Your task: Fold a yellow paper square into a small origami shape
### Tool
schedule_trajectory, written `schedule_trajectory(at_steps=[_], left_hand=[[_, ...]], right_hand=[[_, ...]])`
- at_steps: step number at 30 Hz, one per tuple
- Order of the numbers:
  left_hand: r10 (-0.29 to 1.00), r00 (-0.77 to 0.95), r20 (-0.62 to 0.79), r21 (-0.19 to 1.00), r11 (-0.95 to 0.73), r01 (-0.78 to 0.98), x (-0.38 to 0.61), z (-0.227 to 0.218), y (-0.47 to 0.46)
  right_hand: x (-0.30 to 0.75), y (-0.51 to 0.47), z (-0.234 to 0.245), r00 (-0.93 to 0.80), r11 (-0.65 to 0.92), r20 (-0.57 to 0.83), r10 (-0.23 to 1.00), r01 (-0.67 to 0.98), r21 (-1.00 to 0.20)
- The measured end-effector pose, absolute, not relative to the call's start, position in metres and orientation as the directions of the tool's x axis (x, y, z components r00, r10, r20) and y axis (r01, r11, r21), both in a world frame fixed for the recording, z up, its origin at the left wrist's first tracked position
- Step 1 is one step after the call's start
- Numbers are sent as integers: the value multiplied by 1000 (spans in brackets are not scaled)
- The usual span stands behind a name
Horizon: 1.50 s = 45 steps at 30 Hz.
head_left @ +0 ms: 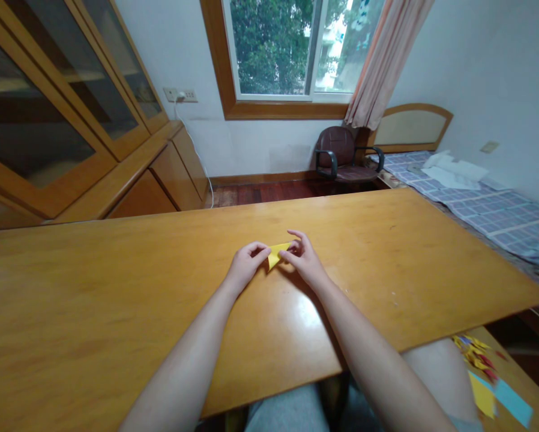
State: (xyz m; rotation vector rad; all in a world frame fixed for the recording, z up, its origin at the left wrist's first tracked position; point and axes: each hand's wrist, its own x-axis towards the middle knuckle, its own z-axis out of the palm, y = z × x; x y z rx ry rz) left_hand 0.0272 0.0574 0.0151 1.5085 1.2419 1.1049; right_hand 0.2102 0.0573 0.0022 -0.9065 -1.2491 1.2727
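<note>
Between my two hands, just above the wooden table [129, 288], is a small piece of folded yellow paper [274, 257] with a pointed lower corner. My left hand [248, 264] pinches its left edge between thumb and fingers. On the other side, my right hand [304, 258] grips the right part with the thumb in front, and one finger sticks out away from the paper. The fingertips cover part of the paper's right end.
Lower right, a lower wooden surface bears folded yellow and red paper pieces [476, 354], yellow sheets [482, 396] and a light blue sheet [512, 401]. Beyond the table stand an office chair [337, 150], a bed [490, 204] and a glass-door cabinet [80, 120].
</note>
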Motion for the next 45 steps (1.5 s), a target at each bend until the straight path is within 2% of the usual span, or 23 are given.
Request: schedule_trajectory(at_steps=[4, 8, 17, 21, 28, 32, 35, 40, 45], left_hand=[[990, 112, 82, 972, -104, 210, 27, 17, 57], [989, 133, 58, 971, -87, 225, 28, 17, 57], [988, 149, 43, 967, -78, 241, 26, 14, 60], [990, 137, 44, 970, -75, 229, 25, 11, 61], [991, 129, 25, 988, -45, 149, 25, 14, 60], [994, 112, 4, 1000, -7, 29, 25, 14, 60], [995, 97, -16, 999, 19, -30, 26, 14, 60], [994, 106, -14, 1000, 15, -8, 27, 18, 58], [994, 112, -17, 1000, 19, -14, 28, 20, 57]], right_hand=[[210, 57, 2, -162, 135, 153, 975, -121, -983], [212, 58, 3, -138, 139, 159, 978, -146, -979], [216, 58, 6, 68, 175, 165, 984, -191, -966], [217, 59, 8, 95, 183, 168, 981, -184, -966], [215, 61, 2, 63, 195, 185, 981, -201, -960], [212, 60, -1, -60, 155, 169, 984, -193, -969], [210, 58, -2, -139, 175, 191, 972, -121, -977], [209, 55, -2, -172, 210, 205, 963, 11, -978], [209, 53, 2, -157, 230, 225, 962, 14, -973]])
